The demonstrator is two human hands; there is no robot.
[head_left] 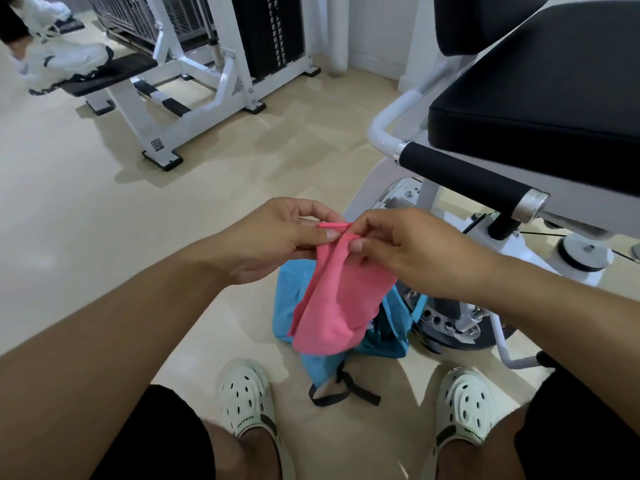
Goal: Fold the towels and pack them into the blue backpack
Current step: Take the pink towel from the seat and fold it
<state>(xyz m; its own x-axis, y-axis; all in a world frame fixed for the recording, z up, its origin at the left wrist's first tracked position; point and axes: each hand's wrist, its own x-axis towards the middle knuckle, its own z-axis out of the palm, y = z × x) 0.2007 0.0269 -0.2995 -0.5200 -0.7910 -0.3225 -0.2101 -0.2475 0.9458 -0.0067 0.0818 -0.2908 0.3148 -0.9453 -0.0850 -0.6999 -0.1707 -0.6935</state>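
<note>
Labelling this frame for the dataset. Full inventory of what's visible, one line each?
towel: 1, pink, hanging from both hands above the backpack
backpack: 1, blue with dark straps, on the floor between the feet
weight machine: 1, white frame with black stack, upper left
padded seat: 1, black, on a white machine at right
padded handle: 1, black with metal ends, below the seat
floor: beige, glossy
sneakers: white, another person's, on a footplate at top left
clogs: 2, pale, on the person's feet
shorts: black, bottom edge
left hand: fingers pinch the towel's top edge
right hand: fingers pinch the same edge
</note>
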